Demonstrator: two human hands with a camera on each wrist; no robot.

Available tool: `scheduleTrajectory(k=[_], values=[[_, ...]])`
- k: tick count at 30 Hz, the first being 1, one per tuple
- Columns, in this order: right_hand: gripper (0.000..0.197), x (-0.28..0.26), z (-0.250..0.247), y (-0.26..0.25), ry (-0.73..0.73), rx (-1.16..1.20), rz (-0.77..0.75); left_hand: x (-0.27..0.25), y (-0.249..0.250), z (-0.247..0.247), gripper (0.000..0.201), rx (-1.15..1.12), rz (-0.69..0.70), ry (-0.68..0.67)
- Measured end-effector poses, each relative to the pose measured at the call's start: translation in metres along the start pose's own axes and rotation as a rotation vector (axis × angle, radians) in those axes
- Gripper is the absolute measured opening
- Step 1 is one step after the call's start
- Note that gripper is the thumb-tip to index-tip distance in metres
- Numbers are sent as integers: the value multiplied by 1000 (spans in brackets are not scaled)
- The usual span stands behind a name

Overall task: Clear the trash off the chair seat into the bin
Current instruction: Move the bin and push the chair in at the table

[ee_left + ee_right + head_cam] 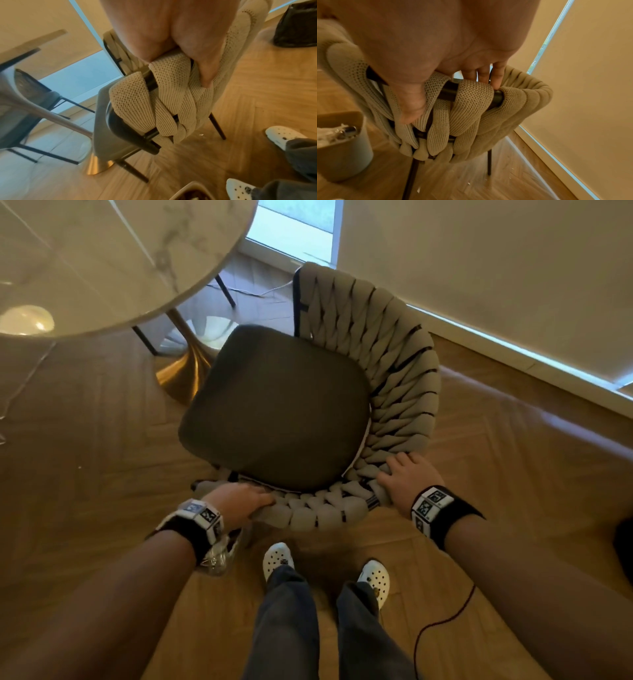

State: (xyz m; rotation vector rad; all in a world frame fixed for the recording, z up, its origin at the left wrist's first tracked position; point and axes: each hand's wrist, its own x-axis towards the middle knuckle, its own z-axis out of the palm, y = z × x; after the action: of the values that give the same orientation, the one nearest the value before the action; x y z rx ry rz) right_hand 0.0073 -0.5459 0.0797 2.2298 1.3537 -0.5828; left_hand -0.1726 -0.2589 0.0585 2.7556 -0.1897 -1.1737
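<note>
You have both hands on the chair's woven backrest (346,505), and that is where the risk sits. Your left hand (239,501) is curled over the top rail at its open end, thumb and fingers closed round the padded straps, and your right hand (409,479) wraps the rail farther round the curve, its fingers (494,75) hooked over the dark frame tube. The dark seat cushion (277,409) ahead of both grips shows no trash on it, so the clearing looks done, and the bin (342,146) stands on the floor just below and behind your left grip, with crumpled wrappers already inside it. If you swing or drag the chair from here, the leg nearest your left hand could clip that bin and tip it, spilling what you have gathered. A few pale scraps (469,183) lie on the wood floor under your right grip, so I judge some bits missed the bin and may be ground in by a chair leg or your shoe (277,556). Beyond the cushion the gold table base (185,371) stands close, and a push away from you could knock the seat's front edge against it. The straps are soft and may shift under a hard pull, so take hold of the tube itself.
</note>
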Motion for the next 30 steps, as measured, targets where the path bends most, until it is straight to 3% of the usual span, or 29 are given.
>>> scheduleTrajectory(k=[9,14,16,21,26,30], values=[[41,51,-49,-133,7,153,-14,-52,-138,4,49,187,-184,-15],[43,64,-63,-178,6,181,-14,-72,-168,12,50,226,-245,-35],[45,67,-64,-180,-3,194,-28,-73,-163,8,54,197,-258,-64],[57,70,-68,-146,-36,204,-164,-61,-112,8,102,-71,-172,-71],[83,73,-73,-82,-5,83,-147,-42,-32,13,90,-266,-6,56],[86,83,-73,-39,-60,-14,-75,-23,-2,26,78,-326,-53,124]])
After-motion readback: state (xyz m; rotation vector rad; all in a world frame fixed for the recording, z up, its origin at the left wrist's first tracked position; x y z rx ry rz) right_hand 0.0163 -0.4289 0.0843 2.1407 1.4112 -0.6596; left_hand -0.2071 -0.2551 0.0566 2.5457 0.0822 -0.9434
